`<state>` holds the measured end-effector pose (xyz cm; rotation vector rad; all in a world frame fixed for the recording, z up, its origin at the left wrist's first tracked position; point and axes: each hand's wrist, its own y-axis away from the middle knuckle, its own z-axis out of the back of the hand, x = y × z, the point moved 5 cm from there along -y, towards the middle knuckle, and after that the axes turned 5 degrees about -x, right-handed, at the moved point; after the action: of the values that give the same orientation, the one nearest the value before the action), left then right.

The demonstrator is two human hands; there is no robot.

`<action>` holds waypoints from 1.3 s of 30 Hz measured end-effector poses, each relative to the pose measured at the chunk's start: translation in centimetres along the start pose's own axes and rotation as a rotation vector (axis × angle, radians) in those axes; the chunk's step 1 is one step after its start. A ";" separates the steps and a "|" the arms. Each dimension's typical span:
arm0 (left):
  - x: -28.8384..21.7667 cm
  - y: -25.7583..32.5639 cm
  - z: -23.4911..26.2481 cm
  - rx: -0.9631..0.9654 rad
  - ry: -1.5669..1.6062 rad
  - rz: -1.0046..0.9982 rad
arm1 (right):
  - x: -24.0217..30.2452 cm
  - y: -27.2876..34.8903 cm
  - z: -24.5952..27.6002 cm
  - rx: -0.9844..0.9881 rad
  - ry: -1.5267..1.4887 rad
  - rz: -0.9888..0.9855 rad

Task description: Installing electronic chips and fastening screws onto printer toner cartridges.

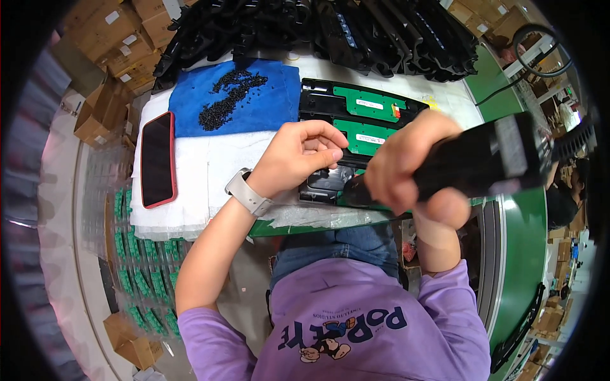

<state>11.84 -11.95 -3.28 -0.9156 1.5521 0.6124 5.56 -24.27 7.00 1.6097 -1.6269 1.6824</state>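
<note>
If my left hand [298,159] lets the black plastic housing [330,181] shift, the electric screwdriver [473,159] could skid off onto the green circuit board [372,136]. My left fingers are curled nearly closed, pinching the housing's near edge. My right hand [413,168] is wrapped fully around the screwdriver's black body, tip down at the housing, right of the blue cloth [267,101] with its black screws [229,98].

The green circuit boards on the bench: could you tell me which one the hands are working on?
The nearest board, mostly hidden under the right hand and black power screwdriver; the two farther boards lie uncovered.
</note>
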 end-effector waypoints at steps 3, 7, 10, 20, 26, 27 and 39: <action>-1.2 0.1 0.4 -0.013 0.025 0.035 | 1.4 -0.8 2.6 0.014 -0.217 0.250; -2.2 0.6 0.3 0.027 0.073 0.036 | 2.9 -0.9 4.9 -0.002 -0.236 0.373; -2.5 0.6 0.2 0.028 0.031 0.000 | 3.0 -0.7 5.2 -0.020 -0.269 0.394; -1.6 0.4 0.3 0.033 0.023 0.043 | 2.2 -0.1 4.3 -0.166 -0.230 0.368; -2.5 0.5 -1.1 0.021 -0.004 -0.051 | 2.7 0.9 5.5 -0.177 -0.313 0.290; -2.8 0.7 -1.1 -0.030 -0.171 -0.169 | 3.2 1.3 5.7 -0.188 -0.298 0.290; -2.9 1.1 -4.3 0.331 -0.788 -0.461 | 6.9 7.7 7.9 -0.328 0.233 0.106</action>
<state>8.59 -14.14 0.19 -0.6279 0.6708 0.3038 0.89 -36.47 6.75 1.1468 -1.7803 1.4893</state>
